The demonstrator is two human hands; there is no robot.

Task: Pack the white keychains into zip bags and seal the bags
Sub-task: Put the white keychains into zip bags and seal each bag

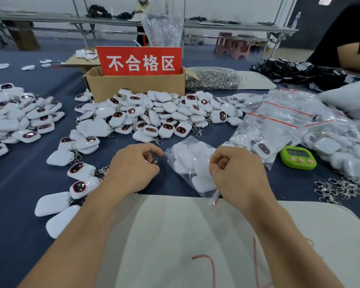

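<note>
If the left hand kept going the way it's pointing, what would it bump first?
Probably the filled zip bag lying just beyond the left hand, though the height gap is hard to judge.

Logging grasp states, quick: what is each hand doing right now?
Left hand: closed on a keychain; only its clasp shows.
Right hand: closed, pinching the zip bag.

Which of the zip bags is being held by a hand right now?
The filled bag nearest the person, pinched by the right hand; the other bags lie in the pile farther right.
</note>
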